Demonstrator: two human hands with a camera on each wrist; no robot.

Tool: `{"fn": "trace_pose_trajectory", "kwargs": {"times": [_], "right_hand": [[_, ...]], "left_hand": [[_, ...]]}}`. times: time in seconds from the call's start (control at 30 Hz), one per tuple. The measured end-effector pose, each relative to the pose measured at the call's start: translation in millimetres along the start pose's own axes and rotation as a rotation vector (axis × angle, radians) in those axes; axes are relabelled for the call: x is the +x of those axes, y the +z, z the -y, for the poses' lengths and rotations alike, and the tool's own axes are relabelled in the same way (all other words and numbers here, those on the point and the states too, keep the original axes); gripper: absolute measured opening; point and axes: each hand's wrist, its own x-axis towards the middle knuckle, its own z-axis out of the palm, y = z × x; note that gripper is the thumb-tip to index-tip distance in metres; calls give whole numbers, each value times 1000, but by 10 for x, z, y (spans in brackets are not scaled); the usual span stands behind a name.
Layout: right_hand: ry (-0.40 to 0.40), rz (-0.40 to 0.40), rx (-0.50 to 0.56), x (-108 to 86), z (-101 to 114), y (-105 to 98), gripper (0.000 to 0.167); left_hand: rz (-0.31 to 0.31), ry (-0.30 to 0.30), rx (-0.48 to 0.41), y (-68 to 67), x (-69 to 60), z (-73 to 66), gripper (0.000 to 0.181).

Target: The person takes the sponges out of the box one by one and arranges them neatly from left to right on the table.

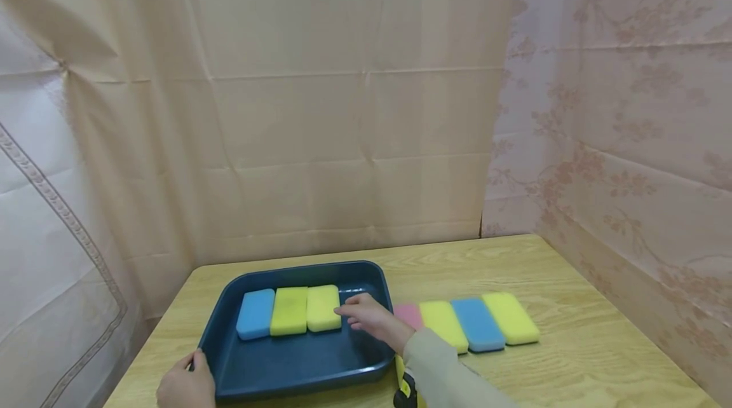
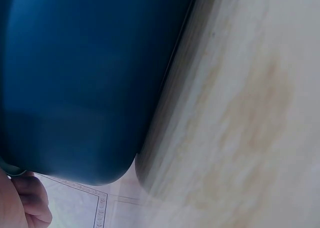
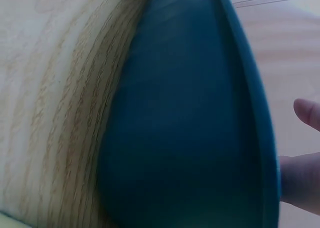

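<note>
A dark blue tray (image 1: 303, 363) stands on the table. Lying side by side in it are a blue sponge (image 1: 256, 314), a yellow-green sponge (image 1: 289, 311) and a pale yellow sponge (image 1: 322, 307). At the tray's front left corner my left hand (image 1: 187, 382) grips the rim with thumb and fingers; in the left wrist view its curled fingers (image 2: 32, 200) show beside the tray wall. My right hand (image 1: 373, 318) reaches over the tray's right wall, fingers extended. One fingertip is at the pale yellow sponge's right edge; whether it touches I cannot tell.
Right of the tray, a pink sponge (image 1: 408, 314), a yellow sponge (image 1: 443, 325), a blue sponge (image 1: 478, 324) and another yellow sponge (image 1: 511, 318) form a row. A yellow and black object (image 1: 407, 389) sits partly behind the right sleeve. Curtains (image 1: 343, 109) hang behind the wooden table (image 1: 572, 332).
</note>
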Motion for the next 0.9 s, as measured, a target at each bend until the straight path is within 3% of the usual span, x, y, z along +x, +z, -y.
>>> {"fn": "trace_pose_trajectory", "kwargs": {"times": [0.3,0.4,0.5,0.7,0.9], "right_hand": [[48,-68,-64,135,-69,105,56],[64,-93,-91,180,-107,126,47],[54,-104,-103,237,-145,145,22],[38,-110,-89,320,-196,190,22],[54,-133,-30,362,-229,209,22]], "left_hand": [[-5,-16,-5,41,23,20,39],[-7,-32,23,121,98,75,39],[-16,-37,45,242,207,172,40],[-13,-28,40,401,365,316,43],[-26,-25,45,341,282,249,41]]}}
